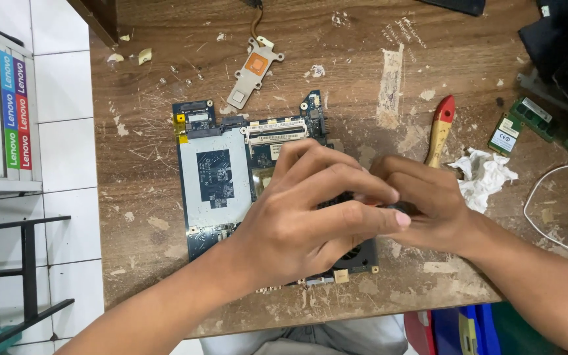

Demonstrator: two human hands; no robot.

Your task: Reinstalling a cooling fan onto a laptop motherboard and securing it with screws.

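desk [165, 263]: worn brown wood, scratched, flecked with pale scraps and peeled tape marks; it carries everything here.
circuit board [215, 181]: blue, flat and roughly rectangular, lying at the middle of the desk; a pale grey sheet covers its left half, with a dark chip patch in the centre and a metal slot along the top.
left hand [297, 220]: laid over the board's right half, fingers [356, 187] stretched toward the other hand and close together, resting on the black part below.
right hand [425, 210]: meets the left from the right, fingers curled tight on a small dark piece i cannot make out.
fan [359, 256]: black, ribbed, at the board's lower right corner, mostly hidden under both hands.
heat sink [252, 75]: grey metal arm with a copper square, above the board, apart from it.
tissue [484, 174]: crumpled white, just right of the hands.
brush [440, 131]: wooden handle, red tip, beside the tissue.
memory card [507, 135]: small, green, far right.
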